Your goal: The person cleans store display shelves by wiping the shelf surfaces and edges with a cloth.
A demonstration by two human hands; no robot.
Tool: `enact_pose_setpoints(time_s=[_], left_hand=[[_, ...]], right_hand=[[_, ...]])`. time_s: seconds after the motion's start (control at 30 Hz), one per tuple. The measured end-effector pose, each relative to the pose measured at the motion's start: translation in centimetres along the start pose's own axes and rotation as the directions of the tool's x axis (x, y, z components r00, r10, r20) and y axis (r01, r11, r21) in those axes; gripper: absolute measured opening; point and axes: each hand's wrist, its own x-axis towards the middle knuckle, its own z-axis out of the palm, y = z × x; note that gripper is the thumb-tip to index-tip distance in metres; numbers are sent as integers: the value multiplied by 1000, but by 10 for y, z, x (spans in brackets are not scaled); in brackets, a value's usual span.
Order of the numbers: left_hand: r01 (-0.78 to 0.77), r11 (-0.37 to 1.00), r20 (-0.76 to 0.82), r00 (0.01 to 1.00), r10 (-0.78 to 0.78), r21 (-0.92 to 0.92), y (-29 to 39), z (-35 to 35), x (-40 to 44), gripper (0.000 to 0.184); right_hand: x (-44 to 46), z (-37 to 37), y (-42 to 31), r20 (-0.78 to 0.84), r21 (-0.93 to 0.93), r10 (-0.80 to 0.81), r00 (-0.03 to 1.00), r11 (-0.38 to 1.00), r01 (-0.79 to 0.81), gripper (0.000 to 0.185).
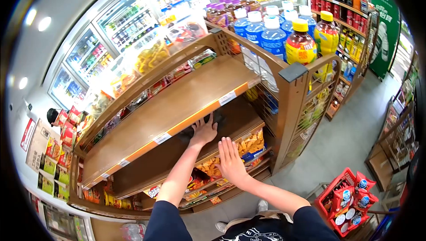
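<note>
My left hand (204,132) reaches onto the second shelf (151,163), under the front edge of the bare top shelf (168,108). Its fingers press on a dark cloth-like item (218,120), partly hidden in shadow. My right hand (231,161) is in front of the shelf edge, fingers stretched out and palm toward the shelf, with nothing in it. Just below and beside it hang orange snack packets (252,143) on the lower shelf.
Bottles with blue labels (273,37) stand behind the brown rack's end post (288,117). A red basket (341,196) of snack bags stands at lower right. Drink fridges (124,15) line the back; a shelf of colas (339,1) stands at upper right.
</note>
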Motion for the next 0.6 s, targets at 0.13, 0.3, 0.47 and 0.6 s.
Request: enact_pose_setpoints(time_s=[0.13, 0.3, 0.47, 0.6], left_hand=[[-378, 918, 132, 911, 392, -120, 10, -15, -17, 54], [-387, 902, 105, 905, 412, -193, 22, -22, -6, 52], [-290, 956, -4, 957, 290, -46, 65, 10, 65, 60], [-38, 998, 30, 999, 40, -59, 116, -2, 55, 60]], right_hand=[[-2, -1, 0, 33, -38, 16, 999, 999, -14, 87], [-1, -2, -1, 79, -95, 5, 997, 995, 2, 75], [1, 4, -3, 46, 8, 43, 998, 999, -43, 82], [4, 10, -1, 45, -22, 10, 999, 1000, -9, 77]])
